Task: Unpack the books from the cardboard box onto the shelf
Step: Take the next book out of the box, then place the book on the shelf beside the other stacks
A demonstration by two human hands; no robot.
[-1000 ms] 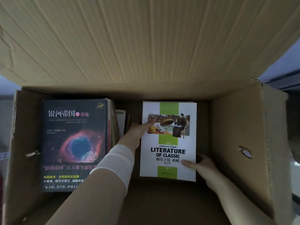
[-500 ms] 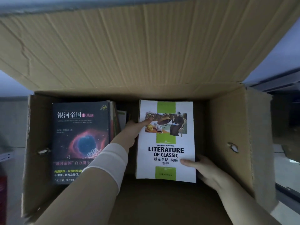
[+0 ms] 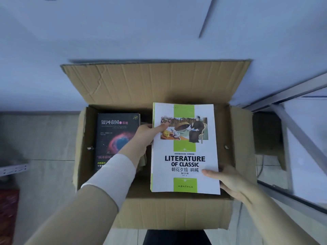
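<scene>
A person holds a white and green book (image 3: 184, 147) with both hands above the right half of an open cardboard box (image 3: 169, 213), its front cover facing up and reading "LITERATURE OF CLASSIC". The left hand (image 3: 144, 137) grips the book's left edge near the top, thumb pressed on the cover beside the picture and the other fingers hidden beneath. The right hand (image 3: 230, 181) clasps the lower right corner, thumb lying across the cover and the remaining fingers curled under the edge. Inside the left half of the box a dark book (image 3: 115, 137) with a red and blue nebula on its cover lies face up, partly covered by the left forearm in its beige sleeve (image 3: 79, 206) with a white cuff. The box's far flap (image 3: 155, 82) stands open against a pale wall. A grey metal shelf frame (image 3: 292, 124) stands just right of the box.
</scene>
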